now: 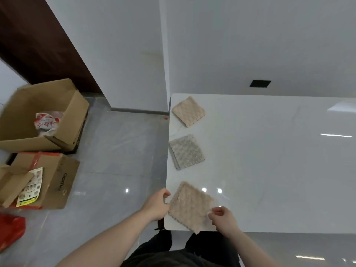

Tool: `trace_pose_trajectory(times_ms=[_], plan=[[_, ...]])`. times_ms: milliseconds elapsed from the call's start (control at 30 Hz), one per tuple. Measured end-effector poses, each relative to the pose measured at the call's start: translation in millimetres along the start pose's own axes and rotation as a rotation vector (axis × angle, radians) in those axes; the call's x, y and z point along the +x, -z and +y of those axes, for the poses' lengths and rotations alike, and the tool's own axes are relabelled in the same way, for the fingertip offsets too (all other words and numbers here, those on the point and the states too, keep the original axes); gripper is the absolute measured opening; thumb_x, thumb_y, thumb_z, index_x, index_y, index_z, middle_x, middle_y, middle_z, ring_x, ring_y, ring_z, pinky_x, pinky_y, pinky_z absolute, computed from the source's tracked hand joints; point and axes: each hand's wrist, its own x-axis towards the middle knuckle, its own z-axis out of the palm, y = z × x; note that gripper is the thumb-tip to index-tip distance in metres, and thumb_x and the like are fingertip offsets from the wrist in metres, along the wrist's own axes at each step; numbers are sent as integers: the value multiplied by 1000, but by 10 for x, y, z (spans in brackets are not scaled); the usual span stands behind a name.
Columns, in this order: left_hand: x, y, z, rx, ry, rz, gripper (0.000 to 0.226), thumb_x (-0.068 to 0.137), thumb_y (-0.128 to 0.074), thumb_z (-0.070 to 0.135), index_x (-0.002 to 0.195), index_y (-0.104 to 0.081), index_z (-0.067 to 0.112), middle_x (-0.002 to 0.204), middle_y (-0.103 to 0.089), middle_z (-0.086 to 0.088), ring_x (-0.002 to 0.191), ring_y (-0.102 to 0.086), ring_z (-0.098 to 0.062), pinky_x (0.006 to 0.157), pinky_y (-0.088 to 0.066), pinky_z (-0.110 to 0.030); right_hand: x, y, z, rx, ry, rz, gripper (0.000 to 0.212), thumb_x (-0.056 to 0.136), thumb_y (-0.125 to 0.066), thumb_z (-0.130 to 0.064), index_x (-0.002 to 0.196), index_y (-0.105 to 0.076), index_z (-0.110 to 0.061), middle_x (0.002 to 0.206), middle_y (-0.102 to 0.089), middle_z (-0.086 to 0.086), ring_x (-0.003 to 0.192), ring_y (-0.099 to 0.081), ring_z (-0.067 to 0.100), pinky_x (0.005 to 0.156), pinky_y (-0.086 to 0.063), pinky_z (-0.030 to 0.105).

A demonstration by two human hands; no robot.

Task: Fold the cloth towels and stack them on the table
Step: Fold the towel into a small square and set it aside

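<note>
Three small textured cloth towels lie along the left edge of the white table (269,160). A beige folded towel (188,111) is farthest away, a grey folded towel (185,152) sits in the middle, and a pinkish-beige towel (189,206) rests at the near left corner, its tip hanging over the front edge. My left hand (157,204) touches this near towel's left edge. My right hand (223,216) pinches its right corner between thumb and fingers.
Left of the table is glossy grey floor. An open cardboard box (44,116) with a plastic bag inside, a second box (48,180) with red tape, and a red bag (10,230) stand on the floor at far left. A wall corner (163,74) rises behind the table.
</note>
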Motion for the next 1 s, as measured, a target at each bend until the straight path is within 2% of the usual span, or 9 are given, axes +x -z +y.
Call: trace_pose_trajectory(times_ms=[100,267,433,500,600,667,833,1000], plan=[[85,-1,92,23,-43,-36,48,93,-66,37,137,-50,25,139,-51,7,115,-55,-12,102,-47,-30,-52,-88,14,98,-24,83,35,82,-77,-26,112,-59,-21,102,-71,-2,93,-70,23,89,-59,49],[226,-3,300,-17,-46,-68,55,92,-65,40,140,-45,22,135,-49,6,114,-55,-15,91,-48,-28,-100,-240,-121,169,-38,121,43,85,-75,-31,121,-54,-22,107,-66,-6,97,-68,20,93,-58,46],[323,-67,322,23,0,-96,39,95,-61,30,131,-49,19,118,-57,4,99,-58,-15,77,-51,-25,-102,-340,-268,123,-27,120,45,89,-70,-27,129,-52,-18,108,-63,-5,98,-64,15,85,-54,33],[306,-87,316,10,35,-96,34,96,-61,27,127,-51,16,113,-57,3,96,-55,-15,68,-45,-23,-94,-349,-291,110,-21,121,46,88,-69,-23,130,-53,-17,109,-64,-5,95,-64,11,79,-51,28],[273,-102,230,-40,81,-65,36,93,-65,28,125,-55,15,117,-62,-1,98,-56,-14,80,-42,-23,-73,-330,-337,97,23,125,44,87,-68,-20,129,-56,-18,110,-65,-4,94,-66,10,74,-52,25],[248,-110,133,-112,113,-62,37,92,-69,29,124,-57,15,119,-64,-2,100,-59,-15,82,-46,-24,-64,-302,-391,98,53,123,39,88,-69,-19,125,-58,-19,109,-66,-3,93,-67,11,70,-51,22],[137,-88,-12,-217,126,-40,31,94,-70,31,120,-59,19,107,-63,4,98,-61,-13,79,-45,-21,-33,-288,-510,51,105,89,35,88,-70,-18,121,-60,-21,109,-67,-3,94,-69,12,71,-53,22],[71,-52,-47,-276,139,-33,32,95,-69,32,123,-58,19,118,-65,1,101,-61,-12,82,-45,-21,-1,-364,-502,-58,144,62,35,90,-67,-17,124,-57,-22,112,-66,-5,91,-66,7,66,-50,17]])
